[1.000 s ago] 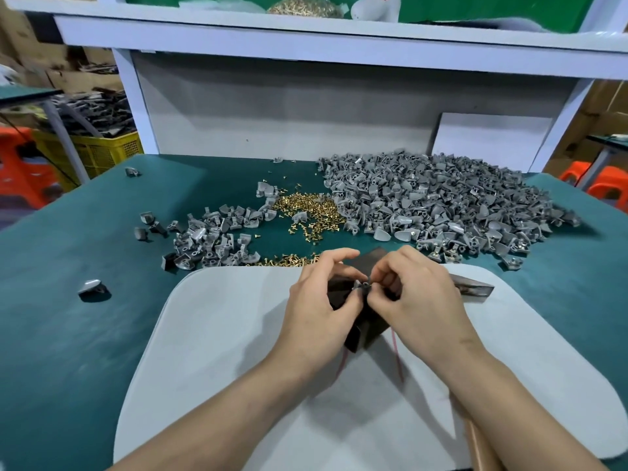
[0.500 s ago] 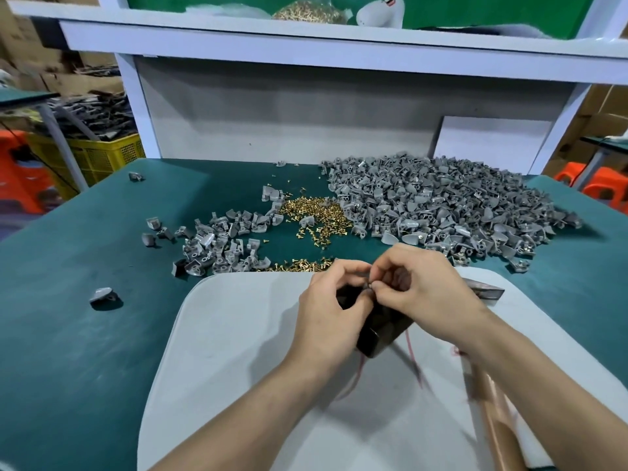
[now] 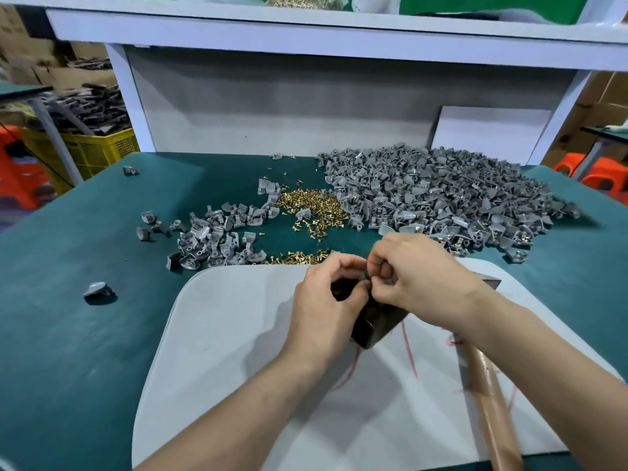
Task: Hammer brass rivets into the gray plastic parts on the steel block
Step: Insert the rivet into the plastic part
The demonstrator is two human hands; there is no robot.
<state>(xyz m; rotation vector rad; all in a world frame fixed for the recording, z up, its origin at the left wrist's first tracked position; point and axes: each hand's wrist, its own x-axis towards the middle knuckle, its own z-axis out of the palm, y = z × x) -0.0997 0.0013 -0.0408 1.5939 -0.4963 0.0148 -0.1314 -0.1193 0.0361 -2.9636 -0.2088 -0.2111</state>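
Just above the steel block (image 3: 368,322), both hands meet fingertip to fingertip. The left hand (image 3: 326,300) has its fingers curled, with thumb and forefinger pinching a small gray piece (image 3: 365,279). The right hand (image 3: 421,277) is curled the same way and pinches the same piece from the other side. The fingers hide most of it, so I cannot tell whether it is a part, a rivet or both. The dark steel block sits on a pale gray mat (image 3: 221,334) that lies at the near edge of the green desk (image 3: 68,334); the hands cover much of the block. A brown hammer handle (image 3: 489,413) lies on the mat toward the near right corner, passing under the right forearm.

Beyond the mat, a big heap of gray plastic parts (image 3: 441,198) spreads toward the far right corner of the desk. A smaller cluster (image 3: 217,239) of the same parts lies left of the middle. Between the two is a pile of brass rivets (image 3: 312,212), and a thinner line of rivets (image 3: 299,258) touches the mat's far edge. One loose part (image 3: 97,288) lies alone toward the left edge, and another stray part (image 3: 130,170) lies near the far left corner.
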